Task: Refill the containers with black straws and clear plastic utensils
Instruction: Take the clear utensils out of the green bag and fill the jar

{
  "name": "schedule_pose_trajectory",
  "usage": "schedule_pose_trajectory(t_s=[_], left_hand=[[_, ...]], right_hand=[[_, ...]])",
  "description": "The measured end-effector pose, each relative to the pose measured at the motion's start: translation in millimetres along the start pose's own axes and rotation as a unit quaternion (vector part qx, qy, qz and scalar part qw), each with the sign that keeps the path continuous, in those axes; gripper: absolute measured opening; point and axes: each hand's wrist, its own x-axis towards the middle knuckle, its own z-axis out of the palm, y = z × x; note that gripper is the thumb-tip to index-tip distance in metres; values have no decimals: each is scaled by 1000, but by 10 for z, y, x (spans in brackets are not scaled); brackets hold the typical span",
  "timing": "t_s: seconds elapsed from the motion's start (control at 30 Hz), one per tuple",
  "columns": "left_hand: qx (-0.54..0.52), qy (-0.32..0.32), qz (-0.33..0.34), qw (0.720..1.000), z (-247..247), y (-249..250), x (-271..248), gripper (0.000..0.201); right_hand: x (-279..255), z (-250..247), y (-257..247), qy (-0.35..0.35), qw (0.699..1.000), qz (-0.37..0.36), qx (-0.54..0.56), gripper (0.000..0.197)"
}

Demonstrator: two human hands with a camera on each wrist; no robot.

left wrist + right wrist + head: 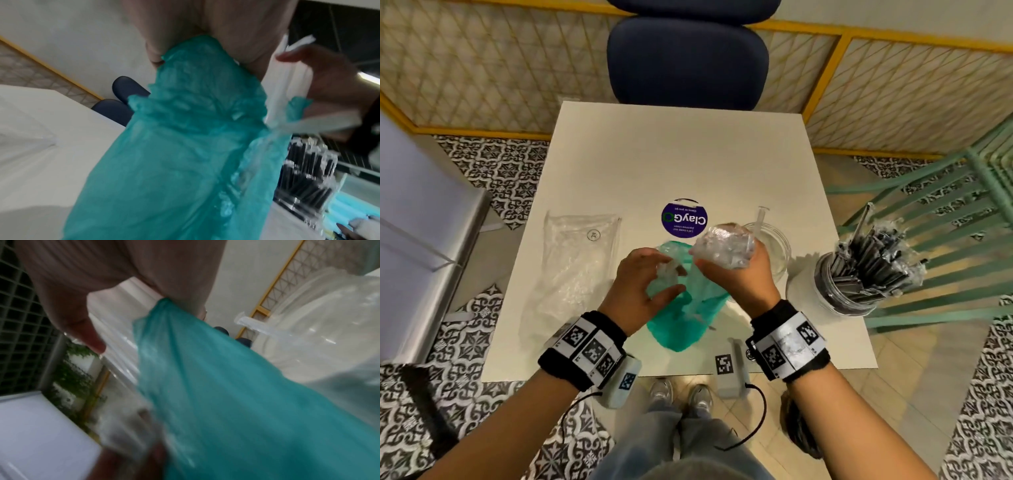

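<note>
Here the step in hand looks to be lifting wrapped clear utensils out of the teal plastic bag [681, 315], which lies on the bench [681, 154] nearest the person, just this side of the purple ClayGo sticker [683, 218]. To do it well, the left hand [645, 284], fingers curled pinching the bag's mouth, should hold the film down and taut, while the right hand [736, 270], clenched round a bundle of clear wrapped utensils [722, 246], rises straight and swings to the clear glass jar [774, 246] just right of the sticker, where one wrapped piece stands already. Thin film clings, so a slow pull is wiser, I judge. Farther right of the sticker stands a jar of black straws [866, 274], full. Left of it lies an empty clear bag [575, 260]. Beyond the sticker, past the bench's far edge, is a navy chair [686, 61]; a green slatted chair [945, 240] stands off right, on patterned floor tiles [493, 171].
</note>
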Motion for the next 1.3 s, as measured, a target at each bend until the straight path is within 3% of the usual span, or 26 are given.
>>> schedule_pose_trajectory(t_s=[0.13, 0.23, 0.33, 0.5, 0.63, 0.77, 0.93, 1.0, 1.03, 1.13, 1.2, 1.3], left_hand=[[73, -29, -23, 997, 61, -152, 59, 46], [135, -45, 33, 989, 95, -123, 193, 24], [174, -34, 87, 980, 178, -139, 289, 11], [87, 17, -8, 996, 186, -18, 282, 40], [98, 16, 8, 995, 219, 10, 237, 47], [107, 30, 5, 994, 209, 60, 244, 43], [181, 55, 151, 970, 233, 4, 182, 11], [196, 51, 135, 970, 241, -66, 160, 21], [199, 44, 123, 971, 248, -89, 143, 29], [188, 36, 104, 976, 245, -78, 127, 36], [182, 41, 109, 976, 246, -50, 126, 35], [184, 55, 109, 975, 238, 16, 129, 22]], right_hand=[[46, -183, -462, 50, 994, -79, 52, 35], [129, -351, -869, 72, 981, -144, 106, 20], [179, -551, -1170, 103, 968, -181, 137, 21], [175, -834, -1320, 172, 953, -210, 132, 22], [211, -871, -1132, 215, 952, -209, 63, 38], [330, -791, -710, 221, 962, -158, 9, 31], [416, -640, 68, 233, 972, -10, -17, 35], [406, -627, 398, 215, 964, 46, -151, 32], [395, -638, 502, 198, 944, 57, -256, 37], [400, -684, 513, 163, 883, 73, -433, 74], [416, -718, 445, 138, 873, 120, -453, 105], [376, -782, 378, 82, 887, 213, -402, 139]])
